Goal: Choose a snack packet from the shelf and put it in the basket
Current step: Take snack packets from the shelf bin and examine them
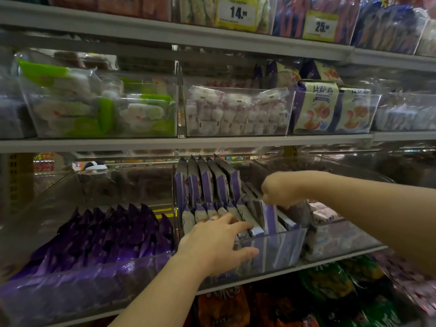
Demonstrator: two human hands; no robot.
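Right hand (280, 190) pinches purple packet (270, 218); tags 14 (237, 13), 25 (321, 25); bag (316, 107): 比萨卷.

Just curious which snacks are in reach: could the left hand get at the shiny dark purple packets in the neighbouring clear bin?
Probably yes: the left hand rests just beside the shiny dark purple packets, and their clear plastic bin is open-topped.
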